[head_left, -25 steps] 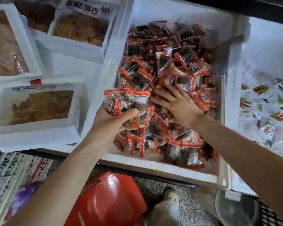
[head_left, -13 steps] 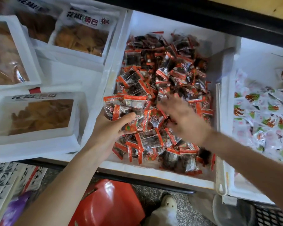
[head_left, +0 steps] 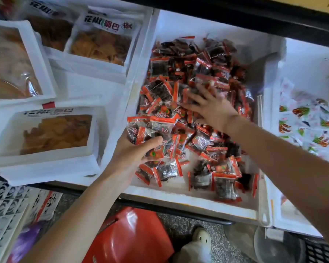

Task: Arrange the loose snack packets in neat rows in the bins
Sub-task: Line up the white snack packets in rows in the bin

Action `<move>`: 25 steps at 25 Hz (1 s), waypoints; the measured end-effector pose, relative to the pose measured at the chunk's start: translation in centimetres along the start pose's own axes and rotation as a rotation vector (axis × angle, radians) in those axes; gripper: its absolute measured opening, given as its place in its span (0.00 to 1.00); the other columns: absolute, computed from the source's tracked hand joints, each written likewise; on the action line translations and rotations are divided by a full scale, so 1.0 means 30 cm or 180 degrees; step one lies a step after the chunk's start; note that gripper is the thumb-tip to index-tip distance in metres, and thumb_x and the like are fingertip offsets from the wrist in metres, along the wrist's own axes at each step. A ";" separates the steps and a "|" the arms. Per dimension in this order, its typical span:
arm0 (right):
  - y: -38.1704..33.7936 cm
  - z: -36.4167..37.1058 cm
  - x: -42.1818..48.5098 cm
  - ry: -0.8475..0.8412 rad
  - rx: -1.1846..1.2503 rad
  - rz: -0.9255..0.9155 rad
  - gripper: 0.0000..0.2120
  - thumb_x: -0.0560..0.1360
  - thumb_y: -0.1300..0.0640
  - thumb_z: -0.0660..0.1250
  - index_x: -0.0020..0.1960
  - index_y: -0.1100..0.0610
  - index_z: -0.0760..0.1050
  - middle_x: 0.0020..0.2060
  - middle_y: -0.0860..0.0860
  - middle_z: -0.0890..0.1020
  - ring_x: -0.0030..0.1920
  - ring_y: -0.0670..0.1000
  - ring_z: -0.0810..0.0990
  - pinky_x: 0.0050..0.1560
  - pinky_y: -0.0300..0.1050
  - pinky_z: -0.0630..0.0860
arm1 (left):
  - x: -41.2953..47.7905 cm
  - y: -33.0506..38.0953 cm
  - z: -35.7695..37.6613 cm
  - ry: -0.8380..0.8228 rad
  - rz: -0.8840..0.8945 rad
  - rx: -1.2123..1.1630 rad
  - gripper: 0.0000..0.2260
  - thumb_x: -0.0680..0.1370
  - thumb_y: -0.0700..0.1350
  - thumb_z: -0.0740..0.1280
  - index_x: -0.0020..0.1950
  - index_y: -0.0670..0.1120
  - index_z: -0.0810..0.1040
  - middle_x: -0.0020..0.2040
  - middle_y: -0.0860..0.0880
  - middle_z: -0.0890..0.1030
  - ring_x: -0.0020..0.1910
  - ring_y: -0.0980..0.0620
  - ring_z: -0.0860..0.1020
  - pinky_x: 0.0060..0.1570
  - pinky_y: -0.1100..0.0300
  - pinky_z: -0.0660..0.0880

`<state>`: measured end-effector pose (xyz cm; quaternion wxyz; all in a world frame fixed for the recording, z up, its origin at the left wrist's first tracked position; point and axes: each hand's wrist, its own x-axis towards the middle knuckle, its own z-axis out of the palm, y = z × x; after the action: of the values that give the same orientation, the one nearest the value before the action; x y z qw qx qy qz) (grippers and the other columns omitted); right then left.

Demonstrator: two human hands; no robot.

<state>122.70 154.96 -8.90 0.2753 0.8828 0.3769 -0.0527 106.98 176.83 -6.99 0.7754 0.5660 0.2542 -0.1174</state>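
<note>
Many loose packets [head_left: 203, 143] in white bin [head_left: 179, 194] over speckled floor [head_left: 175, 223] — left hand [head_left: 133, 154] round a stack [head_left: 152, 128], right hand [head_left: 211, 109] flat

Packets [head_left: 207, 141] crowd the bin [head_left: 179, 197]; a bare strip along its near wall lies free

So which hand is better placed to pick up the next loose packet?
Probably the right hand: its fingers lie spread on the loose packets in the middle bin, holding nothing. The left hand already grips a stack of packets.
</note>
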 end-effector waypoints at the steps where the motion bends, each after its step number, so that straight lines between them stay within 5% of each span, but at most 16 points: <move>1: 0.039 -0.003 0.012 -0.0129 0.0095 0.0100 0.35 0.76 0.41 0.58 0.76 0.43 0.43 0.77 0.51 0.45 0.75 0.60 0.39 0.72 0.62 0.40 | 0.001 -0.006 0.005 -0.0003 -0.0005 0.0000 0.33 0.61 0.40 0.77 0.65 0.42 0.74 0.52 0.45 0.84 0.48 0.51 0.84 0.36 0.55 0.80; 5: -0.033 -0.042 -0.101 0.0358 0.1152 0.0145 0.33 0.75 0.39 0.57 0.76 0.49 0.53 0.76 0.53 0.56 0.76 0.58 0.50 0.75 0.60 0.48 | -0.010 -0.025 0.038 -0.0093 -0.0004 0.0060 0.20 0.70 0.34 0.74 0.60 0.45 0.76 0.44 0.50 0.86 0.45 0.54 0.85 0.34 0.56 0.81; 8: -0.228 -0.142 -0.264 0.0259 0.4320 0.0819 0.29 0.74 0.38 0.56 0.71 0.51 0.63 0.63 0.57 0.75 0.58 0.56 0.78 0.61 0.54 0.75 | -0.017 -0.041 0.080 -0.0099 0.0075 0.0286 0.14 0.72 0.34 0.73 0.54 0.46 0.76 0.40 0.52 0.86 0.41 0.55 0.85 0.33 0.56 0.82; 11: -0.351 -0.185 -0.336 -0.0037 0.6099 0.1625 0.25 0.73 0.47 0.67 0.65 0.53 0.63 0.49 0.51 0.77 0.44 0.49 0.81 0.47 0.48 0.81 | -0.027 -0.076 0.124 -0.0070 0.0103 0.0409 0.13 0.76 0.40 0.71 0.58 0.46 0.74 0.45 0.48 0.84 0.39 0.55 0.84 0.35 0.56 0.81; 16: -0.355 -0.157 -0.365 -0.0040 0.6880 0.2275 0.22 0.70 0.58 0.74 0.57 0.51 0.65 0.44 0.46 0.78 0.35 0.41 0.82 0.33 0.39 0.80 | -0.042 -0.118 0.163 -0.0084 -0.0176 0.0262 0.13 0.80 0.53 0.62 0.62 0.49 0.70 0.59 0.47 0.78 0.50 0.50 0.82 0.41 0.47 0.83; 18: -0.333 -0.138 -0.378 0.0105 0.6561 0.2402 0.18 0.70 0.58 0.74 0.54 0.49 0.69 0.44 0.45 0.80 0.34 0.40 0.82 0.32 0.36 0.78 | -0.034 -0.115 0.160 0.0105 -0.0042 0.0443 0.07 0.81 0.50 0.62 0.56 0.49 0.72 0.54 0.47 0.79 0.47 0.54 0.82 0.38 0.50 0.83; 22: -0.264 -0.036 -0.382 0.0300 0.5712 0.2586 0.18 0.70 0.53 0.73 0.57 0.50 0.72 0.53 0.50 0.81 0.43 0.47 0.83 0.46 0.41 0.79 | 0.024 -0.085 0.148 0.0215 0.0453 0.1800 0.11 0.81 0.49 0.63 0.59 0.45 0.70 0.41 0.52 0.76 0.27 0.62 0.77 0.23 0.69 0.73; 25: -0.246 0.010 -0.371 0.0363 0.5166 0.2320 0.21 0.74 0.56 0.70 0.64 0.53 0.67 0.48 0.46 0.78 0.42 0.42 0.78 0.39 0.28 0.72 | 0.093 -0.084 0.149 -0.0038 0.0516 0.3093 0.12 0.81 0.52 0.63 0.55 0.43 0.70 0.40 0.48 0.76 0.31 0.52 0.76 0.27 0.65 0.72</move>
<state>109.72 151.87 -9.11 -0.4543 0.8722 -0.0676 -0.1686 109.32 172.11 -9.50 0.4298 0.8795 0.1207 -0.1649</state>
